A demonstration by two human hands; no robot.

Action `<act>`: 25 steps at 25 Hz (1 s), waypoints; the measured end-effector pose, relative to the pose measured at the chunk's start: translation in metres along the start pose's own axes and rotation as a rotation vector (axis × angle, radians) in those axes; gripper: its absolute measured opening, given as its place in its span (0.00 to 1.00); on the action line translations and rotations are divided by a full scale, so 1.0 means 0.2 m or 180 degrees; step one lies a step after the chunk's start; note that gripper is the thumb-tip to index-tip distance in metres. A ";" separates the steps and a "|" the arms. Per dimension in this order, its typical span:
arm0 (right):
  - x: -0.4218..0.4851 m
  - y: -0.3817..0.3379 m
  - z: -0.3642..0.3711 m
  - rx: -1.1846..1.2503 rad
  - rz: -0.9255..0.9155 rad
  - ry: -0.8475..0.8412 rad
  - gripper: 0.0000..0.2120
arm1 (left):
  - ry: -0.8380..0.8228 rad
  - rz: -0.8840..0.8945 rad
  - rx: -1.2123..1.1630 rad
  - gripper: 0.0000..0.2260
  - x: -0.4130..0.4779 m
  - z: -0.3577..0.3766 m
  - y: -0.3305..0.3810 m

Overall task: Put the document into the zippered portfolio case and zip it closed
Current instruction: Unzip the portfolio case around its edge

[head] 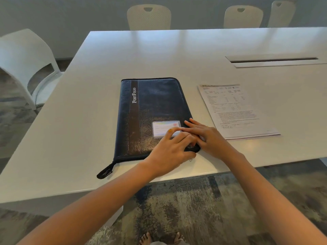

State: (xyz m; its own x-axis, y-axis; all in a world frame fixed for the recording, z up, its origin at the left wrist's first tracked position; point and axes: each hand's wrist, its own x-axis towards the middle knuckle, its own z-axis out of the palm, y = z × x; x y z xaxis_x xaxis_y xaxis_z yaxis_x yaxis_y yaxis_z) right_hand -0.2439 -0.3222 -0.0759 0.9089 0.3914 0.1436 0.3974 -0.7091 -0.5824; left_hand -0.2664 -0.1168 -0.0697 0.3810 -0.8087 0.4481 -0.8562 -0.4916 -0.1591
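A dark leather portfolio case [152, 103] lettered "PortFolio" lies flat and closed on the white table [88, 112]. It has a clear label pocket [162, 127] and a strap tab [105, 172] at its near left corner. The document [235, 110], a thin stack of printed sheets, lies on the table just right of the case, apart from it. Both hands meet at the case's near right corner. My left hand [169, 152] curls its fingers around that corner, index finger on the label. My right hand [207, 137] rests flat beside it, fingers stretched across the case edge. The zipper pull is hidden.
A cable slot [274, 61] is set into the table at the far right. White chairs stand at the left [26, 64] and behind the far edge [148, 16]. The table's near edge runs just below the case, with patterned carpet beneath.
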 end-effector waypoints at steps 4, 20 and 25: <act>-0.02 0.01 0.01 -0.0052 0.0032 -0.0014 0.18 | 0.0068 0.0412 0.0022 0.09 -0.01 -0.01 -0.04; -0.05 0.01 -0.15 -0.1568 -0.1468 -0.0703 0.23 | 0.0324 0.0745 0.0107 0.10 -0.04 -0.04 -0.08; -0.06 0.02 -0.15 -0.1593 -0.1543 -0.0624 0.23 | 0.0183 0.0881 0.0051 0.11 -0.09 -0.07 -0.13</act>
State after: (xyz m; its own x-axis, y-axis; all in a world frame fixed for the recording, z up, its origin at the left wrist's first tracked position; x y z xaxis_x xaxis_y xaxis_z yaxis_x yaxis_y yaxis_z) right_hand -0.2483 -0.3472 -0.0566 0.5953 0.7946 0.1195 0.8028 -0.5944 -0.0467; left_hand -0.2553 -0.0849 -0.0617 0.1128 -0.8934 0.4348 -0.9191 -0.2601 -0.2960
